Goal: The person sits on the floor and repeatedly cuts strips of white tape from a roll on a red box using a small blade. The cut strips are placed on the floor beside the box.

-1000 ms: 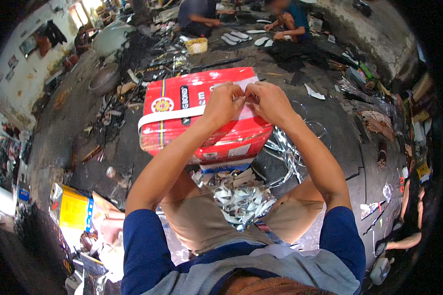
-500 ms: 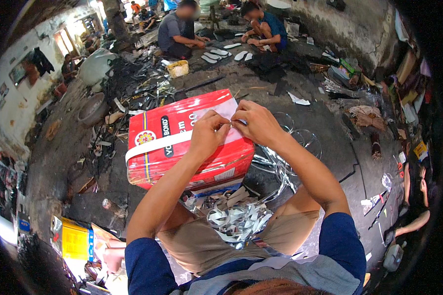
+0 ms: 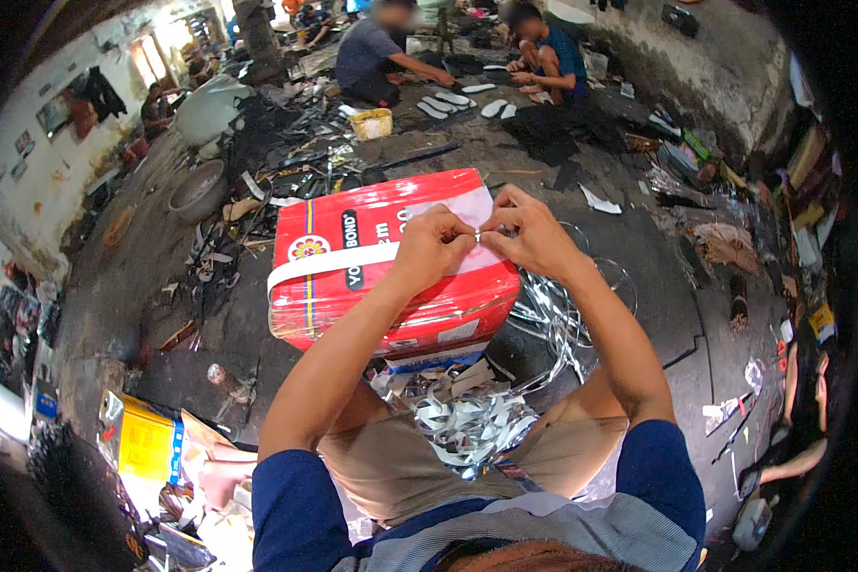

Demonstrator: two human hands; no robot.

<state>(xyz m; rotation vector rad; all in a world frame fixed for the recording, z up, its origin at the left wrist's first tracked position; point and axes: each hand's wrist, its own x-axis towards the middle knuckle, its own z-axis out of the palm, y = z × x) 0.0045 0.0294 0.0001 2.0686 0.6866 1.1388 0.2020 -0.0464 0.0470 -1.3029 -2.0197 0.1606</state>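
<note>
A red cardboard box point(image 3: 353, 305) stands in front of my crossed legs. A broad white band point(image 3: 334, 263) runs across its top and passes under my left wrist. Over a pale patch point(image 3: 466, 204) on the box top, both hands meet fingertip to fingertip. My left hand point(image 3: 436, 250) is closed in a pinch, and my right hand point(image 3: 532, 232) pinches from the other side. Between them shows a small piece of white strip point(image 3: 478, 234); its far ends are hidden by the fingers. A tangled heap of shiny white strips point(image 3: 477, 424) lies between my legs.
Loose silvery strips point(image 3: 558, 329) coil right of the box. A yellow tin point(image 3: 148, 448) stands at lower left, a grey basin point(image 3: 198, 189) farther off. Ahead, two people sit by white sole-shaped pieces point(image 3: 448, 100) and a yellow tub point(image 3: 371, 123). Scraps litter the floor.
The whole view has shifted, so box and hands appear farther right. My fingertips stay pinched together, and the white piece between them shows more plainly. The grey-shirted person ahead has stretched out an arm.
</note>
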